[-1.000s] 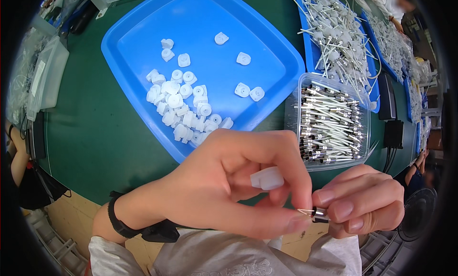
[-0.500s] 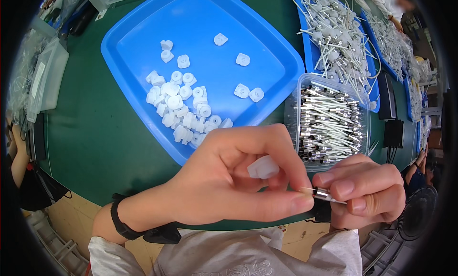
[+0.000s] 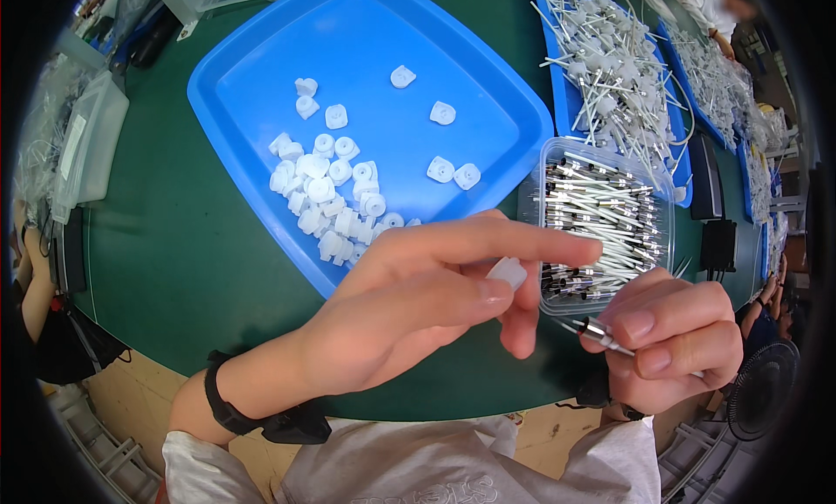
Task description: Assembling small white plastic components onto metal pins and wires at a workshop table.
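My left hand (image 3: 418,304) is over the near edge of the blue tray, its index finger stretched out to the right. A small white plastic cap (image 3: 507,273) is held between its thumb and curled fingers. To its right, my right hand (image 3: 675,339) pinches a thin white tube with a shiny metal end fitting (image 3: 596,332); thin wire-like tips point left from the fitting. The two hands are apart. Loose white caps (image 3: 320,189) of the same kind lie heaped in the lower left of the blue tray (image 3: 252,47), with a few scattered farther right.
A clear plastic box (image 3: 557,305) full of metal-ended tubes stands beyond my right hand. Farther back, a blue tray (image 3: 553,95) holds a pile of tubes with caps. At the left is a translucent bin (image 3: 91,147) on the green table (image 3: 165,269). Other people sit at both sides.
My left thumb and index finger have let go of the metal fitting and spread. The white cap has moved out to the left thumb. The right hand keeps its pinch on the tube.
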`<state>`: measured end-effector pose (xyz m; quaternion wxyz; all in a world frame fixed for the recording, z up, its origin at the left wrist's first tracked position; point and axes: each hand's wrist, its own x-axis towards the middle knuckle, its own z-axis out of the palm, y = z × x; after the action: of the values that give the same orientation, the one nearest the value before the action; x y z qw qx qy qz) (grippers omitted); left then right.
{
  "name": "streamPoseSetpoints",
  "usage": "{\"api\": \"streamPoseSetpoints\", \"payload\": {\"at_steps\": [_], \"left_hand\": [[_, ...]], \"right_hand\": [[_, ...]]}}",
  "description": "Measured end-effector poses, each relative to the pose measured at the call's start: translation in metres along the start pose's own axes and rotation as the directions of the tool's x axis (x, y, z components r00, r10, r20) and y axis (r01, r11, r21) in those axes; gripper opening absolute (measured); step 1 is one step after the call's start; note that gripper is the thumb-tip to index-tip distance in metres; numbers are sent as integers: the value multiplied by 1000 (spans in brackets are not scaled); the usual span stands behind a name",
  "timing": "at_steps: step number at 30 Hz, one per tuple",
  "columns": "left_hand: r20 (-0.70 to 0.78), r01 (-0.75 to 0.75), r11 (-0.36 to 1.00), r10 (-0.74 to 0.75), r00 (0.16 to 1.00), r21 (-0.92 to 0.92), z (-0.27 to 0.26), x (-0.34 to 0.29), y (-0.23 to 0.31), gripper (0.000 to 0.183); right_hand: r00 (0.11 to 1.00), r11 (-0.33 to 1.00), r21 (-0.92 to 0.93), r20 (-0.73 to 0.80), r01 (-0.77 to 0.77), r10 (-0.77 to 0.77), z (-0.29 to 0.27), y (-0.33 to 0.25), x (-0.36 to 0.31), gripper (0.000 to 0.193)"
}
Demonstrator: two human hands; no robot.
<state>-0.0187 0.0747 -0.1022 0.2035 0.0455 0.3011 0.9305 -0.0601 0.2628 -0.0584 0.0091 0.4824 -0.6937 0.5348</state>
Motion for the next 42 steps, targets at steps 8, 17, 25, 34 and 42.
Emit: {"api": "streamPoseSetpoints", "payload": {"at_steps": [8, 17, 25, 34, 42], "left_hand": [[-66, 83, 996, -82, 994, 12, 11, -2, 7, 38], [-33, 57, 998, -58, 998, -35, 10, -5, 3, 26], [4, 108, 994, -108, 994, -18, 10, -4, 6, 28], [50, 144, 989, -145, 988, 27, 5, -3, 4, 33], [50, 126, 991, -127, 991, 36, 8, -3, 2, 34]], "right_hand": [[999, 1000, 9, 35, 20, -21, -3, 1, 5, 23], [1000, 996, -85, 6, 23, -23, -2, -6, 4, 22], [983, 991, -98, -147, 96, -109, 11, -2, -6, 25], [992, 990, -131, -111, 50, -64, 10, -5, -6, 28], [995, 987, -147, -72, 64, -75, 9, -5, -6, 29]]}}
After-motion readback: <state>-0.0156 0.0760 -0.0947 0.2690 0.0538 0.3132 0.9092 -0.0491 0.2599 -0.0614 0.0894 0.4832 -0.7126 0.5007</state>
